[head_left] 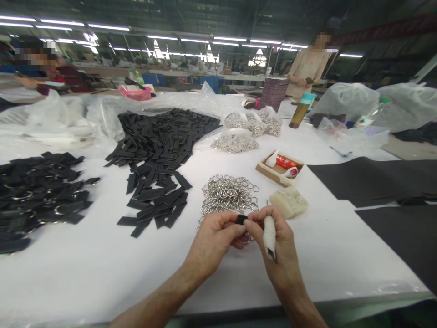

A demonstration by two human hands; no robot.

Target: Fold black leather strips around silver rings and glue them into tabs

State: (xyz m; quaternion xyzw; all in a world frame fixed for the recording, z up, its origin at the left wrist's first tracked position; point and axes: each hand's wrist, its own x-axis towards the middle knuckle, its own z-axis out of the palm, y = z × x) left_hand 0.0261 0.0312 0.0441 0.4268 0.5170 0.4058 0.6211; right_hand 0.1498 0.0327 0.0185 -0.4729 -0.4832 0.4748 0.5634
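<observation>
Both hands meet in front of a pile of silver metal rings. My left hand is closed, pinching a small black strap piece between thumb and fingers. My right hand has its thumb and fingertip at the strap's other end. Tucked in that same hand is an awl-like tool with a white wrapped handle, its thin metal tip pointing up. Fingers hide most of the strap, and I cannot tell whether a ring is on it. Left of the rings lies a heap of flat black strap pieces.
Black straps with rings are piled at far left. A pale wax-like block and a cardboard tray sit right of the rings. Behind are bagged rings and a bottle. Black sheets lie right. Two people are farther back.
</observation>
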